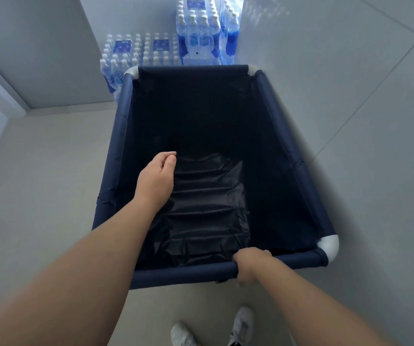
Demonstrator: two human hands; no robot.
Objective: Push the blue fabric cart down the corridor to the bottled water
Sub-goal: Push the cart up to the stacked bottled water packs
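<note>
The blue fabric cart (191,269) fills the middle of the view, a dark navy bin with padded rails and white corner caps. Its far rail sits right against the stacked packs of bottled water (198,31), which stand at the wall. My right hand (249,264) is shut on the near rail, right of its middle. My left hand (157,178) hovers over the open inside of the cart, fingers loosely curled and holding nothing. The cart's creased black bottom is bare.
Lower packs of bottles (136,53) lie left of the tall stack. A grey wall and door frame (4,91) close the left side. Pale floor tiles (375,121) spread to the right. My white shoes (240,325) stand behind the cart.
</note>
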